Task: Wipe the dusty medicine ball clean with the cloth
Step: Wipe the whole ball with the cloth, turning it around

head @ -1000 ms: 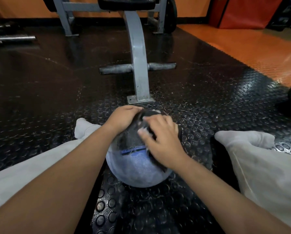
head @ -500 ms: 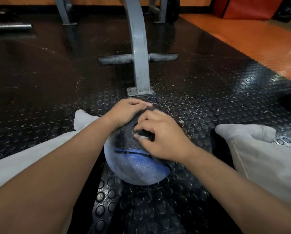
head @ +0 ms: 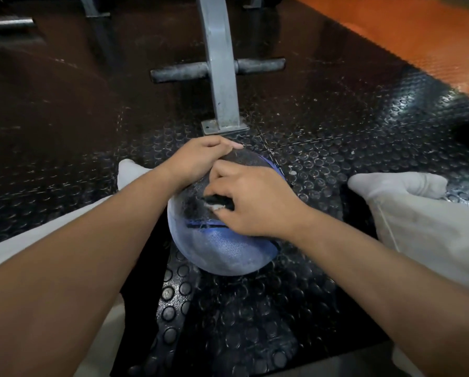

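A dusty blue medicine ball (head: 222, 248) sits on the studded black rubber floor (head: 323, 148) between a seated person's white-socked feet (head: 396, 183), just this side of a grey machine post (head: 222, 85). The left hand (head: 195, 159) cups the ball's far top, fingers curled over it. The right hand (head: 255, 202) pinches what appears to be a small dark cloth (head: 217, 203) against the ball's upper face.
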`<state>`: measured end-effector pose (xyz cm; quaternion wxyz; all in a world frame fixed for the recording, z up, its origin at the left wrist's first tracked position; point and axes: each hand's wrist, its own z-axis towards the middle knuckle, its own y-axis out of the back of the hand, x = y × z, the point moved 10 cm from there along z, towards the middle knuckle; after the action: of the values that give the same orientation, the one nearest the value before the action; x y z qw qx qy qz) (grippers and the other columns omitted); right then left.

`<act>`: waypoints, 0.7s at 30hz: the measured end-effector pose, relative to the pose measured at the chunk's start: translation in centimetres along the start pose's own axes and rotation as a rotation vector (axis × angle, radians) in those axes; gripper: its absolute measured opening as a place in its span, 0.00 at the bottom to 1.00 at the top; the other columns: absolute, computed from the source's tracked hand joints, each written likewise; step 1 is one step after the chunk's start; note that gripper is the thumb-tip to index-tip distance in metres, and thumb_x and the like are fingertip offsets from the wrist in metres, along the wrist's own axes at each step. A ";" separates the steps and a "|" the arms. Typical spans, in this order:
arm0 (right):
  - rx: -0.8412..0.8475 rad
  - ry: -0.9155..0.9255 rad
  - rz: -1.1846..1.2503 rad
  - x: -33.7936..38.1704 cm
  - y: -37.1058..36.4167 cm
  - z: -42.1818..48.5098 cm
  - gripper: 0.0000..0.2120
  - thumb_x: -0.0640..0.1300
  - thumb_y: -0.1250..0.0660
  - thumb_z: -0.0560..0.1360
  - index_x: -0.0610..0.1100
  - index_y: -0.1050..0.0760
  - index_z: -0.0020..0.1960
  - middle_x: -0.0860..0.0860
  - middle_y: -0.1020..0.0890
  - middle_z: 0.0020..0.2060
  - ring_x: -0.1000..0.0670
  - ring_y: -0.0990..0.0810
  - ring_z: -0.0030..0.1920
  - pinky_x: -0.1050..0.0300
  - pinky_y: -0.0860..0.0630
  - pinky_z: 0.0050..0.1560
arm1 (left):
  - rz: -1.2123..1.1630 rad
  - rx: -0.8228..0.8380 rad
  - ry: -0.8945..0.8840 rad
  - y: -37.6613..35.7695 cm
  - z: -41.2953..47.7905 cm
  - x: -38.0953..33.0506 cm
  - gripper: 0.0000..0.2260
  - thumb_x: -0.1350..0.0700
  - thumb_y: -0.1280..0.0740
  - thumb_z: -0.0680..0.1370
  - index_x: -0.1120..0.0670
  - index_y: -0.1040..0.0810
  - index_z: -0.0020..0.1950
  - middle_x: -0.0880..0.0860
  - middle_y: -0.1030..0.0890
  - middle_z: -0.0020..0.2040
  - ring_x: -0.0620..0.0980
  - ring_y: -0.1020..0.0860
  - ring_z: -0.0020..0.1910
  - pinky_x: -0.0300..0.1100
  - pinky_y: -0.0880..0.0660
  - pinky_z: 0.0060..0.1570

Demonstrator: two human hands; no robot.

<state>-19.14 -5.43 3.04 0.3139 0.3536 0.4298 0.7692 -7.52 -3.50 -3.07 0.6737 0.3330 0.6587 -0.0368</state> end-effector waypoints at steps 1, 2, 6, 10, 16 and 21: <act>-0.007 0.014 0.011 -0.2 0.2 -0.2 0.10 0.46 0.35 0.67 0.46 0.17 0.44 0.53 0.21 0.41 0.49 0.23 0.34 0.58 0.30 0.30 | -0.017 -0.001 -0.011 -0.1 -0.2 0.0 0.10 0.58 0.38 0.82 0.48 0.18 0.48 0.39 0.19 0.50 0.30 0.24 0.43 0.23 0.29 0.44; -0.042 0.001 0.018 -0.7 0.6 -0.2 0.10 0.46 0.35 0.68 0.46 0.17 0.45 0.53 0.20 0.42 0.49 0.22 0.36 0.58 0.29 0.32 | -0.041 -0.012 -0.019 -0.1 -0.3 0.0 0.11 0.58 0.38 0.82 0.48 0.18 0.47 0.40 0.18 0.49 0.31 0.23 0.42 0.25 0.29 0.44; -0.178 -0.359 0.179 -8.2 1.7 0.2 0.05 0.46 0.32 0.74 0.46 0.19 0.46 0.53 0.22 0.43 0.48 0.22 0.47 0.54 0.25 0.47 | -0.050 -0.099 -0.033 0.0 -0.6 -0.4 0.11 0.60 0.37 0.81 0.49 0.19 0.43 0.44 0.18 0.43 0.36 0.23 0.40 0.25 0.30 0.43; -0.071 -0.769 0.307 -16.6 -0.1 -0.4 0.10 0.50 0.32 0.76 0.44 0.20 0.49 0.52 0.19 0.43 0.48 0.21 0.49 0.51 0.25 0.54 | -0.009 -0.171 0.000 0.6 -0.7 0.2 0.10 0.56 0.37 0.81 0.45 0.17 0.46 0.43 0.17 0.48 0.38 0.22 0.45 0.26 0.28 0.43; -0.238 -0.326 0.164 -6.6 1.0 1.0 0.06 0.45 0.32 0.72 0.46 0.18 0.46 0.51 0.20 0.44 0.47 0.22 0.47 0.54 0.26 0.47 | -0.100 -0.217 -0.011 1.6 0.1 0.5 0.11 0.64 0.35 0.78 0.51 0.18 0.44 0.39 0.17 0.36 0.33 0.23 0.38 0.28 0.28 0.45; -0.242 -0.077 0.044 -2.7 0.3 -2.1 0.10 0.49 0.38 0.69 0.48 0.20 0.44 0.56 0.22 0.43 0.51 0.33 0.44 0.51 0.33 0.43 | -0.100 -0.167 0.037 1.0 0.7 0.7 0.10 0.63 0.37 0.80 0.53 0.17 0.50 0.45 0.17 0.45 0.37 0.21 0.44 0.25 0.28 0.42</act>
<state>-19.42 -8.63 1.74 0.3535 0.3517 0.3139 0.8080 -6.29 -2.79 -3.41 0.6841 0.2431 0.6876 -0.0093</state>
